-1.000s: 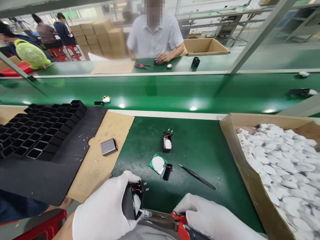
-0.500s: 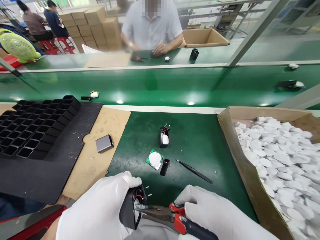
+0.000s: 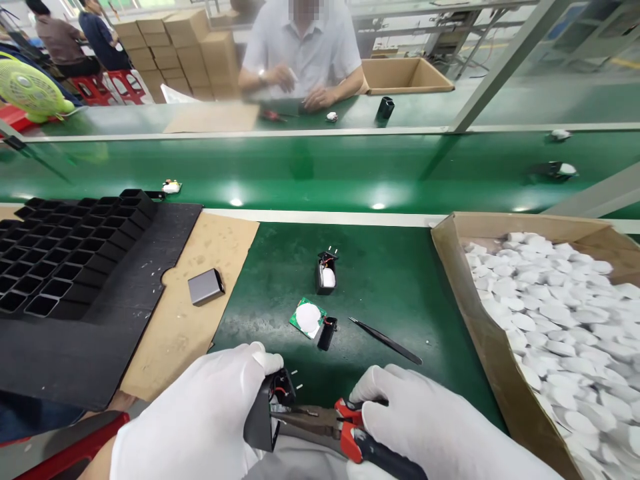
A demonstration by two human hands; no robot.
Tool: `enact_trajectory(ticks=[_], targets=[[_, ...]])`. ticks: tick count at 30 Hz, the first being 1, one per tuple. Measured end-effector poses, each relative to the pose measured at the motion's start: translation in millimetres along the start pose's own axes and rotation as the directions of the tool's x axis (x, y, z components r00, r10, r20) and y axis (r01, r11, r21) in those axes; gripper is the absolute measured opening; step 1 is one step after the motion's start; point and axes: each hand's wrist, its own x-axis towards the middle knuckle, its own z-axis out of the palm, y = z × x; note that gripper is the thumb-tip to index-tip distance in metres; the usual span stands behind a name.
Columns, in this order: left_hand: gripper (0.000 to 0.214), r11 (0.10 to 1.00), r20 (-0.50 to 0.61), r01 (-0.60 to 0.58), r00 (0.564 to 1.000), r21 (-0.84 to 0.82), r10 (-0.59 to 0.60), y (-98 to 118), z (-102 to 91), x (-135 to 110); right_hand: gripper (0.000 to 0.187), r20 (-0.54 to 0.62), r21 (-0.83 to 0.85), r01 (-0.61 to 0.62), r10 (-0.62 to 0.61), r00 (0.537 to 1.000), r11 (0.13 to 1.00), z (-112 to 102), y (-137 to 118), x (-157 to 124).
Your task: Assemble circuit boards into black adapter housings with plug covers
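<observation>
My left hand (image 3: 200,413), in a white glove, grips a black charger housing (image 3: 259,417) whose open side faces right. Two metal prongs stick out from its plug end piece, and a red wire shows inside. In my gloved right hand (image 3: 415,407) are needle-nose pliers (image 3: 350,433) with red and black handles. The plier tips reach into the housing's opening; what they touch there is hidden. Ahead on the green bench lie a circuit board with a white round pad (image 3: 307,318), a small black plug piece (image 3: 327,334) wired to it, and black tweezers (image 3: 385,340).
Another part-filled housing (image 3: 326,273) stands farther back. A grey housing (image 3: 206,287) lies on cardboard at left, near rows of black housings (image 3: 65,260). White pads fill a carton (image 3: 475,347) at right. Beyond runs a green conveyor (image 3: 280,170) with parts; a co-worker (image 3: 305,60) sits across it.
The plier tips and the housing have shifted slightly against each other. On the conveyor, parts have moved left. The co-worker has raised one hand. The whole view has shifted a little.
</observation>
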Motion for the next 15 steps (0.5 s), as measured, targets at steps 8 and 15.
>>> enact_trajectory(ticks=[8,15], targets=[[0.051,0.991,-0.046,-0.008,0.999,-0.136,0.002,14.5,-7.1,22.6,0.046,-0.164,0.07,-0.231,0.24,0.957,0.97,20.5,1.7,-3.6],[0.024,0.993,0.233,0.038,0.97,0.108,-0.063,28.2,-21.6,57.0,0.036,0.079,-0.066,-0.208,0.213,0.974,0.976,1.6,-3.7,18.0]])
